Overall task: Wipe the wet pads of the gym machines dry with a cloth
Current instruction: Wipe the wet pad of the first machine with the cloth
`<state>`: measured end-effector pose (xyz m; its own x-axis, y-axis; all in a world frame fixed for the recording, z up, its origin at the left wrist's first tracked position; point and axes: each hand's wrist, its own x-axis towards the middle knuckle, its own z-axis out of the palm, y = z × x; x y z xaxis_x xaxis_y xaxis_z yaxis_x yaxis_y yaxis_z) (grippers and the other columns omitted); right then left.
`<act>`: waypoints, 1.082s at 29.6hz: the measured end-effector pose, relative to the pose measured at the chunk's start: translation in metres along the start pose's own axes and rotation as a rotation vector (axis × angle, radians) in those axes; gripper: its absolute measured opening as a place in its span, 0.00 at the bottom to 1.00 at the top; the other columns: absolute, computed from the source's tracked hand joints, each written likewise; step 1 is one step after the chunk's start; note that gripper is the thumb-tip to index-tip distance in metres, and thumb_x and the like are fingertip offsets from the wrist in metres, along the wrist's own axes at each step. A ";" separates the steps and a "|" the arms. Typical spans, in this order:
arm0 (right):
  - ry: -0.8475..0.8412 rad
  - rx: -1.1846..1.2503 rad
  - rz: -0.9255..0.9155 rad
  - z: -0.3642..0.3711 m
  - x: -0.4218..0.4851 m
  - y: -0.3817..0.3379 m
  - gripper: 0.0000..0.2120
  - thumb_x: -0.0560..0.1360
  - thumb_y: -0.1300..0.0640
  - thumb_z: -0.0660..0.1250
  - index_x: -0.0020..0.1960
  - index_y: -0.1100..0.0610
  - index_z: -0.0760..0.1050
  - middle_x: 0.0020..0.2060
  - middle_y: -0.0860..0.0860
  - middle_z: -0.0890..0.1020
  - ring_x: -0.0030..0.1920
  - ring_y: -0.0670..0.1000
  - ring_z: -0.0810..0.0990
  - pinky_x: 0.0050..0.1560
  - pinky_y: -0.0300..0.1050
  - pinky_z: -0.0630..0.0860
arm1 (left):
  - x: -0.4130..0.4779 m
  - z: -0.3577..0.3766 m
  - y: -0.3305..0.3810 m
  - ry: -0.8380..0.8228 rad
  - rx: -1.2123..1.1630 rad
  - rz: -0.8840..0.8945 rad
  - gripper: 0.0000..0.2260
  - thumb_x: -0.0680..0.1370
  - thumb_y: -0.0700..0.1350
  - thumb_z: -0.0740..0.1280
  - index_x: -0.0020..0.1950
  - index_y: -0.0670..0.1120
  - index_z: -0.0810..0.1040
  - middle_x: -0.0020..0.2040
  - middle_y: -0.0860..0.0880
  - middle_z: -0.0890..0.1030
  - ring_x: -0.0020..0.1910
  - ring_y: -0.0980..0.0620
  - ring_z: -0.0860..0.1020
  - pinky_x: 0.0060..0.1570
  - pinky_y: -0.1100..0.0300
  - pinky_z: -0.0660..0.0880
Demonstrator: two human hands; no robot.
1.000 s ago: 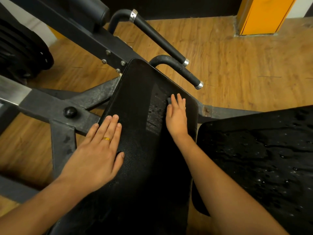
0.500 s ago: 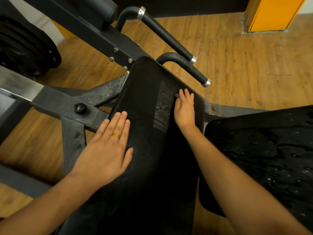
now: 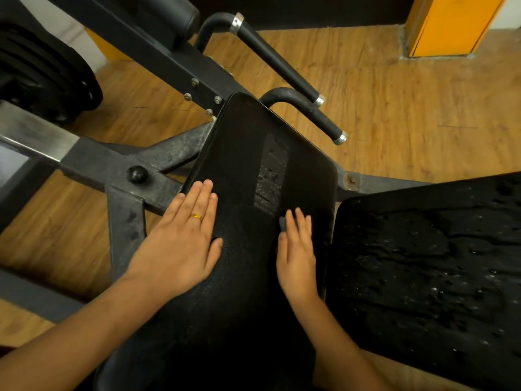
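Braces the narrow upholstered pad (image 3: 248, 142) with the left hand (image 3: 180, 244), laid straight and flat. Pins a small dark cloth (image 3: 282, 222) beneath the flat right hand (image 3: 296, 258), just below the wet strip (image 3: 270, 176). Looks soft and limp, prone to bunching; probably best kept spread under the palm.

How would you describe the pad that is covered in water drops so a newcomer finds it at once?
Find the black steel machine frame on the wooden floor, with two black pads by it. The long narrow pad lies under the left hand and right hand; the wide pad sits beside it, past the right hand. Only the wide pad is beaded all over with drops.
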<state>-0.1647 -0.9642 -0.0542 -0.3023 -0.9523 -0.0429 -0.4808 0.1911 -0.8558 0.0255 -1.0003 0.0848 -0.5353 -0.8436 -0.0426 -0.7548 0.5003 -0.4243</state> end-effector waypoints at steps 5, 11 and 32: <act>0.031 0.007 0.131 0.011 -0.011 -0.017 0.24 0.86 0.57 0.54 0.81 0.53 0.58 0.82 0.48 0.53 0.81 0.49 0.42 0.81 0.51 0.50 | 0.000 -0.001 0.000 0.006 0.000 0.000 0.33 0.82 0.57 0.52 0.78 0.33 0.59 0.80 0.34 0.56 0.81 0.39 0.55 0.77 0.43 0.57; -0.077 0.068 -0.061 0.019 0.012 -0.081 0.24 0.87 0.55 0.52 0.82 0.54 0.55 0.82 0.48 0.50 0.81 0.50 0.39 0.82 0.51 0.45 | 0.001 -0.001 0.002 0.000 0.009 0.004 0.34 0.81 0.56 0.51 0.79 0.33 0.58 0.80 0.33 0.54 0.81 0.39 0.54 0.78 0.43 0.56; -0.172 0.033 -0.292 0.012 -0.005 -0.055 0.25 0.87 0.55 0.52 0.81 0.57 0.50 0.80 0.43 0.46 0.80 0.42 0.36 0.82 0.48 0.45 | 0.001 0.001 0.001 0.002 0.000 0.007 0.34 0.82 0.57 0.51 0.79 0.33 0.58 0.80 0.34 0.54 0.81 0.39 0.53 0.78 0.43 0.55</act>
<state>-0.1266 -0.9729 -0.0134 -0.0115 -0.9924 0.1224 -0.4992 -0.1004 -0.8606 0.0244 -1.0008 0.0833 -0.5414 -0.8397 -0.0435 -0.7510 0.5062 -0.4240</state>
